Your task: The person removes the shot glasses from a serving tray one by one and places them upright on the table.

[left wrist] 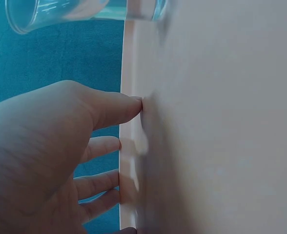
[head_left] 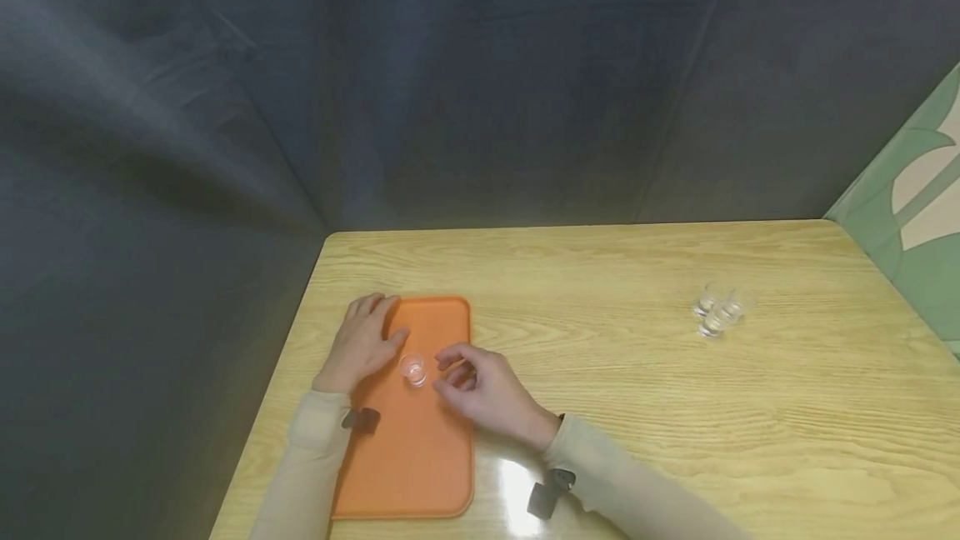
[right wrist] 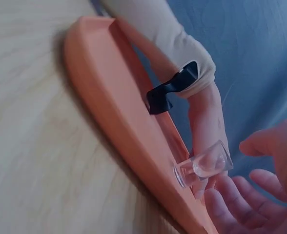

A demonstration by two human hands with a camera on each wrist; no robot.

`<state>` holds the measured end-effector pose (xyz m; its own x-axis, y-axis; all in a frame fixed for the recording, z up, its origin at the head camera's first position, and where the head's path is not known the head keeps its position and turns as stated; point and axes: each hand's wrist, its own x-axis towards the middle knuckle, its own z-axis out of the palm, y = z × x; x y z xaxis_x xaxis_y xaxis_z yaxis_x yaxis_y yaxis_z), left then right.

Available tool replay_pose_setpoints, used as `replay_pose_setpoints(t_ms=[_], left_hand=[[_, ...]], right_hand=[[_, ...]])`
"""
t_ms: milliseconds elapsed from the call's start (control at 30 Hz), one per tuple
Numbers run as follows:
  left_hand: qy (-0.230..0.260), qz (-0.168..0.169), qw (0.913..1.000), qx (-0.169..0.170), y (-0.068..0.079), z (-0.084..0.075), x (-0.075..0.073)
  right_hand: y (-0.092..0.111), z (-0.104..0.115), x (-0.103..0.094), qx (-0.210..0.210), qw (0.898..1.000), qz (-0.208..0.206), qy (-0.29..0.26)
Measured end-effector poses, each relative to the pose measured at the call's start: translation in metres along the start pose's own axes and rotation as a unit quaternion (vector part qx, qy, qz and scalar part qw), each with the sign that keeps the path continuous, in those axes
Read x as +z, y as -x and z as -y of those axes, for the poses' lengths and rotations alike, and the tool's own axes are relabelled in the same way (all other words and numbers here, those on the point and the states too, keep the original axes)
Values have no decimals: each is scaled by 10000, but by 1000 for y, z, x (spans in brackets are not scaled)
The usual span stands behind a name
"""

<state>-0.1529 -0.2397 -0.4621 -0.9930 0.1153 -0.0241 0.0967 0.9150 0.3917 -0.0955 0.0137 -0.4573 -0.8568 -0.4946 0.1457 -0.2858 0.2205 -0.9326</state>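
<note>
A small clear shot glass stands upright on an orange tray, between the two hands. My left hand rests at the tray's far left edge, thumb over the rim and fingers spread. In the left wrist view the thumb tip touches the tray just inside its rim, with the glass above it. My right hand hovers over the tray's right edge, thumb and fingers loosely bent around an empty gap. The right wrist view shows those fingers close beside the glass, apart from it, with nothing held.
Three more clear shot glasses, one of them marked here as a glass, stand clustered toward the right of the wooden table. A dark curtain hangs behind and at the left. Green and white patterned fabric borders the right side.
</note>
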Motion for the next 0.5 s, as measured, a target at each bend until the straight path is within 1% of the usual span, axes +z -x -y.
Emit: replay_pose_setpoints(t_ms=[200,500], left_hand=[[-29,-12,10000,14,0,1,0],[-16,-57,10000,48,0,2,1]], right_hand=[[-9,-1,8,323,9991,-131,-246],[-19,-8,19,453,9989,2,-156]])
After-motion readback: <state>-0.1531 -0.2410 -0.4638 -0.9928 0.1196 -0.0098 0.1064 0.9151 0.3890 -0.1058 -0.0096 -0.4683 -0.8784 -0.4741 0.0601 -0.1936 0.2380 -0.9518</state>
